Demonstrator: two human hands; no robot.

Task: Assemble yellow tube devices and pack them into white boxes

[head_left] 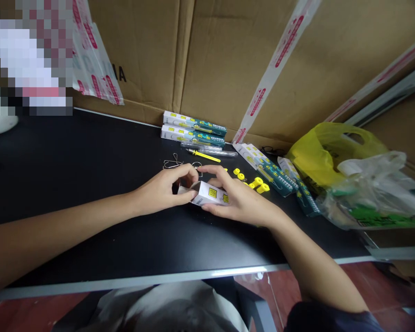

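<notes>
Between my hands is a small printed cardboard box [211, 194], white at its near end with yellow characters. My right hand [240, 196] wraps around its body, thumb below and fingers above. At the box's left end, my left hand [169, 186] pinches the end flap between thumb and fingers. Just behind my hands lie bent metal wire hooks [173, 162] and a yellow rod with a dark tip [204, 155]. Clear plastic tubes [210, 150] rest behind the rod. Several small yellow plastic caps [257, 183] are scattered beyond my right hand.
Two similar boxes [193, 136] lie against the cardboard wall [221, 55]. More boxes [268, 168] lie at the right, beside a yellow plastic bag [318, 152] and a clear plastic bag [373, 193]. The black table [141, 244] has a light front edge.
</notes>
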